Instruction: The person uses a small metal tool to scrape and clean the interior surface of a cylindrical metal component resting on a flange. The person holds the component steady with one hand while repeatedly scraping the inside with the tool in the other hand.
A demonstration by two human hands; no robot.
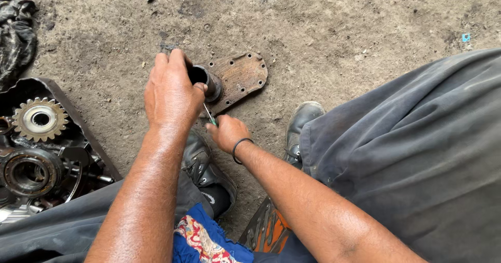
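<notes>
We look down at our two bare arms over a dusty dirt floor. Our left hand is curled over the top of a short dark metal tube. The fingers wrap the tube's open end and hold it. The tube stands on a rusty brown plate with small holes all around its edge. The plate lies flat on the ground, just in front of our feet.

Our right hand is closed in a fist around a thin tool with a green handle. The tool's tip points up at the bottom of the tube, right beside our left thumb. We cannot tell if the tip touches the tube. A black band goes around our right wrist.

Two dark shoes sit under our arms, one shoe below the left hand and the other shoe to the right. Grey trousers cover our right knee. A blue cloth with red and yellow flowers lies near the bottom, touching an orange and black thing whose shape we cannot make out.

On the left is a dark tray with oily parts in it. A pale toothed gear sits in it, and a round bearing ring is below the gear. A dirty grey rag lies in the top left corner. A tiny blue scrap lies far off on the right, too small to tell more.
</notes>
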